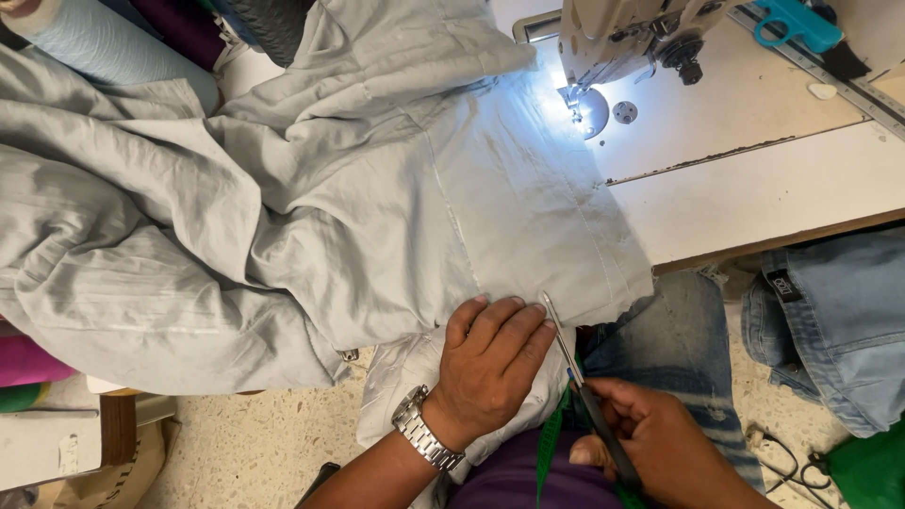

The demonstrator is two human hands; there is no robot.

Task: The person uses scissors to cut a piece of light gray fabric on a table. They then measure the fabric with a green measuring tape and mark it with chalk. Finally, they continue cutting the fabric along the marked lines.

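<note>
A large pale grey cloth [311,198] lies heaped over the sewing table and hangs off its front edge. My left hand [490,363], with a metal watch on the wrist, presses flat on the cloth's hanging edge. My right hand [660,448] grips small scissors [570,358] with dark handles. Their metal blades point up and touch the cloth edge just right of my left fingertips. The sewing machine [632,42] stands at the back, its lamp lighting the cloth beneath the needle.
The white table [754,179] shows bare on the right. Teal scissors [797,24] lie at the back right. Denim cloth [830,311] hangs at the right. Thread cones [104,47] stand at the back left. Speckled floor [264,443] is below.
</note>
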